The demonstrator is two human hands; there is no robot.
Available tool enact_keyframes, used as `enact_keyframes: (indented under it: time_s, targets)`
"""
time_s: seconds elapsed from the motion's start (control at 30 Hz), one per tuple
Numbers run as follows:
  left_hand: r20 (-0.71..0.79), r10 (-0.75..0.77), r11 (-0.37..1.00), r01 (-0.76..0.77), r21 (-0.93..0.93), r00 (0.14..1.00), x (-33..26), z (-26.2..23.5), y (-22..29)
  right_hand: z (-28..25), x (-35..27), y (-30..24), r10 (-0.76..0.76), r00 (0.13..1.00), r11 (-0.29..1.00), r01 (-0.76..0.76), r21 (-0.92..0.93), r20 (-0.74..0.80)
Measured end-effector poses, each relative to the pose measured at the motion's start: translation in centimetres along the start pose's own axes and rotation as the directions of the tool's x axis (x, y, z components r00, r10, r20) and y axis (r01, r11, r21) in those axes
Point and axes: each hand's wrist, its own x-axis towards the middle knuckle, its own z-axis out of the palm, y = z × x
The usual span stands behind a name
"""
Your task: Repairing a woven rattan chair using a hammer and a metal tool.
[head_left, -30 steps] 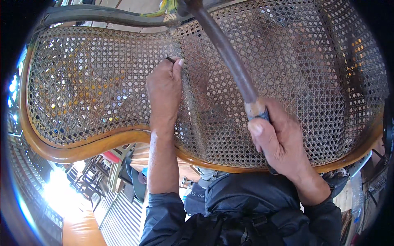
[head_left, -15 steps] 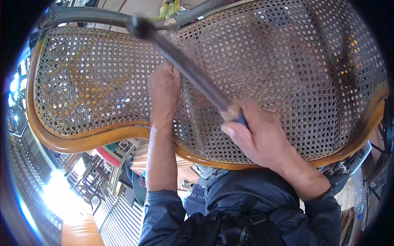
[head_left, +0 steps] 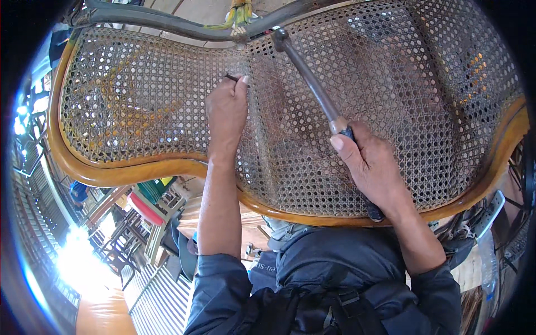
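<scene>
A woven cane panel (head_left: 357,72) spans the view in front of me, edged by a curved, varnished brown wooden frame (head_left: 128,174) on the near side. On the far side runs a grey-dark rail (head_left: 167,22). My left hand (head_left: 226,120) is closed above the cane, left of the middle, pinching a short dark thin piece (head_left: 230,77) whose end pokes out past the fingers. My right hand (head_left: 375,164) grips a hammer (head_left: 312,79) by its dark handle. The hammer's metal shaft slants up and left, its head near the far rail.
A yellow-green bundle (head_left: 240,15) crosses the far rail. At the lower left are a red-topped seat (head_left: 146,207), dark stacked chair frames (head_left: 120,237) and an orange surface (head_left: 103,312). A clear plastic bottle (head_left: 489,268) is at the lower right.
The hammer has swung right and its head is farther from my left hand. My left hand has turned slightly, showing the dark piece. The panel sits a little higher in view.
</scene>
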Motion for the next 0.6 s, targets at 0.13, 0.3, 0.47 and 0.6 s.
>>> enact_keyframes:
  time_s: [0.13, 0.3, 0.47, 0.6]
  targets:
    - [0.027, 0.040, 0.997, -0.042, 0.070, 0.999, 0.2, 0.1, 0.0, 0.2, 0.1, 0.0, -0.015, 1.000, 1.000, 0.015, -0.016, 0.002]
    - [0.021, 0.083, 0.979, -0.085, 0.187, 0.996, 0.2, 0.4, 0.1, 0.3, 0.3, -0.2, -0.119, 0.992, 0.993, 0.119, -0.016, -0.039]
    - [0.016, 0.075, 0.984, -0.077, 0.163, 0.997, 0.1, 0.3, -0.3, 0.2, 0.1, -1.8, -0.131, 0.991, 0.990, 0.129, 0.058, 0.019]
    - [0.019, 0.082, 0.989, -0.084, 0.121, 0.996, -0.1, 0.3, -0.1, 0.5, -0.4, -2.6, -0.307, 0.951, 0.949, 0.308, 0.061, -0.030]
